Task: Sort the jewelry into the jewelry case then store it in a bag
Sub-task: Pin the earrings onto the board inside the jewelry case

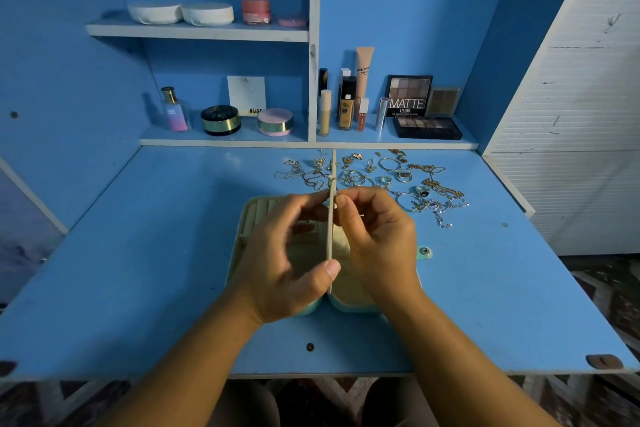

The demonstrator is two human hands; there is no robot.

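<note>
An open jewelry case (pixel 252 215) with a cream lining and mint-green outside lies in the middle of the blue desk. A thin cream divider panel (pixel 330 229) stands upright on edge along its centre. My left hand (pixel 287 253) pinches the panel between thumb and fingers from the left. My right hand (pixel 377 236) pinches its upper end from the right. Much of the case's inside is hidden by both hands. A loose pile of jewelry (pixel 381 180), with rings, bangles and chains in gold and silver, lies just behind the case and to its right.
Shelves at the back hold cosmetics: a perfume bottle (pixel 175 109), round compacts (pixel 275 121), foundation bottles (pixel 346 104) and eyeshadow palettes (pixel 427 126). A white slatted door (pixel 571 97) stands at the right. The case's snap tab (pixel 425 251) sticks out on its right side.
</note>
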